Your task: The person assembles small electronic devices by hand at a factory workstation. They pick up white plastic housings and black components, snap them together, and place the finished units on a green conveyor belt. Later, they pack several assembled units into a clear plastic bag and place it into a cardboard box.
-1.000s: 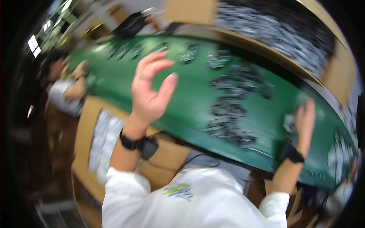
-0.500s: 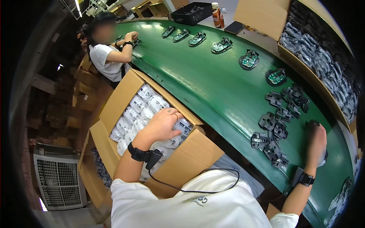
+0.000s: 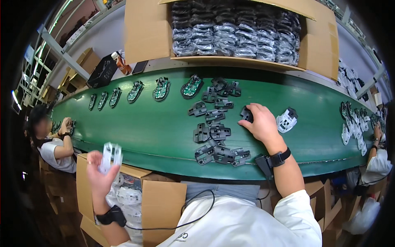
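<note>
My left hand is raised over the open carton at my lower left, its fingers closed on a white plastic shell with cut-out windows, slightly blurred. On the green belt, my right hand pinches a small black plastic part between thumb and fingers. Just right of that hand lies another white shell with a black piece at its upper end. To its left spreads a loose pile of similar black plastic parts. White shells in clear wrapping fill the carton.
Black bases with green circuit boards stand in a row along the far side of the green belt. Behind it is a large carton of bagged dark parts. Co-workers sit at the left and right, with more shells near the right one.
My view has swung to the right. My left hand, earlier down among the shells in the carton, is now up with a white shell. My right hand now shows clearly beside the black pile.
</note>
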A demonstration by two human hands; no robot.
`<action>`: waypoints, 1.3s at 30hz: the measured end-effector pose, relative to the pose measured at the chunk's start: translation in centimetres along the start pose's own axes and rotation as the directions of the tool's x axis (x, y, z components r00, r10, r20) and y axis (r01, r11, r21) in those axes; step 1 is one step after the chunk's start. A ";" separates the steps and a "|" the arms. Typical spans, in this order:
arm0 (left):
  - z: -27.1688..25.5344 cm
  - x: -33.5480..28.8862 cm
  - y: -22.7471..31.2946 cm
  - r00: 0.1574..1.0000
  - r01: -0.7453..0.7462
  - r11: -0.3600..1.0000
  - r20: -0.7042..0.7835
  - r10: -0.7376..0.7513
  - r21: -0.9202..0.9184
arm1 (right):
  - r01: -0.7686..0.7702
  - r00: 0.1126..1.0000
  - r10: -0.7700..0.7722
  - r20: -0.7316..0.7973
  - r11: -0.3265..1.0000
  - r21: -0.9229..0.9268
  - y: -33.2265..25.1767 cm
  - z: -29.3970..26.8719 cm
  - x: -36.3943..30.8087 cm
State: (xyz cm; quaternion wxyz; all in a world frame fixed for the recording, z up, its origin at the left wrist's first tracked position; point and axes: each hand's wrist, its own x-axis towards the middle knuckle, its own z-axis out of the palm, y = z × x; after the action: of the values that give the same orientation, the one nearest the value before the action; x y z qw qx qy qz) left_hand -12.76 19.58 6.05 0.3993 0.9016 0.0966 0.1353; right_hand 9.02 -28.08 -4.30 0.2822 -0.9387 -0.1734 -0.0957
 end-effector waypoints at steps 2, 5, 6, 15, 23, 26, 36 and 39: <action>5.2 2.6 2.0 0.983 -0.139 0.900 -0.166 0.076 -0.413 | -0.044 0.999 0.049 -0.018 0.975 0.216 -1.1 -0.3 0.1; 14.7 5.2 8.4 0.945 -0.308 0.908 0.017 0.326 -0.285 | 0.205 0.977 -0.188 -0.100 0.700 0.685 -3.0 -0.6 -0.4; 17.6 5.6 9.3 0.921 -0.338 0.891 0.087 0.379 -0.305 | 0.276 0.956 -0.261 -0.137 0.631 0.725 -3.9 -0.6 -0.8; 23.3 6.8 9.9 0.869 -0.398 0.831 0.131 0.477 -0.389 | 0.509 0.860 -0.429 -0.276 0.702 0.497 -5.6 1.1 -1.4; 23.9 5.6 9.6 0.893 -0.388 0.796 0.025 0.450 -0.465 | 0.560 0.825 -0.476 -0.305 0.761 0.327 -6.9 1.0 -1.7; 23.3 5.8 9.8 0.867 -0.405 0.800 0.092 0.490 -0.443 | 0.536 0.843 -0.453 -0.288 0.742 0.402 -6.5 1.2 -1.4; 23.3 4.9 10.5 0.812 -0.510 0.777 0.093 0.577 -0.369 | 0.085 0.954 -0.269 0.132 0.664 0.743 -6.5 1.2 -2.5; 23.1 5.5 10.6 0.792 -0.535 0.758 0.093 0.604 -0.372 | 0.252 0.958 -0.280 -0.060 0.724 0.642 -7.5 1.0 -2.6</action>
State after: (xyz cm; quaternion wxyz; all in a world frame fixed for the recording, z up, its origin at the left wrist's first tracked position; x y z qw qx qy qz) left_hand 0.55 -1.93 -0.03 0.4901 0.8177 -0.2495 0.1702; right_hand 3.80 -22.37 -2.08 0.5665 -0.7517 -0.3338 -0.0506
